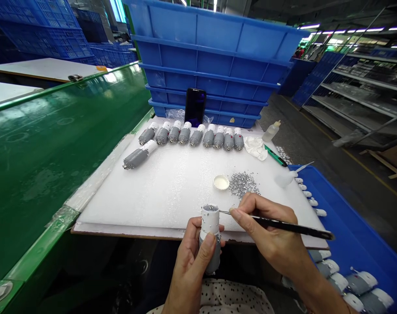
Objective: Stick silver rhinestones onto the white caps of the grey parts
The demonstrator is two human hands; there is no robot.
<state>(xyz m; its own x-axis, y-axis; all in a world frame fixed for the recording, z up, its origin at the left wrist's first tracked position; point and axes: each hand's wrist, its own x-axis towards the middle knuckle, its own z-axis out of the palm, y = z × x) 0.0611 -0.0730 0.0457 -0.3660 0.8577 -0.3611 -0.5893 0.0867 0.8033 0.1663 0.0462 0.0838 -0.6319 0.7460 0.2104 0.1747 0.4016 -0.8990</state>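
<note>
Upright in my left hand (196,257) is a grey-and-white cylinder part (210,222), its open white end facing up and small studs on its side. The fingers and thumb wrap round its lower half. My right hand (270,231) pinches a slim black tool (293,227) with a fine metal tip. That tip reaches the white rim of the cylinder; whether it touches cannot be made out. Beyond my hands, a small round dish (221,182) of pale material lies beside a scattered pile of tiny silvery pieces (243,184).
Similar cylinders (184,134) line the back of the white foam sheet (159,187); another cylinder (139,155) lies at left. Stacked blue crates (211,69) and a phone (195,107) stand behind. A blue bin (355,235) with more parts is at right, a green side wall (67,117) at left.
</note>
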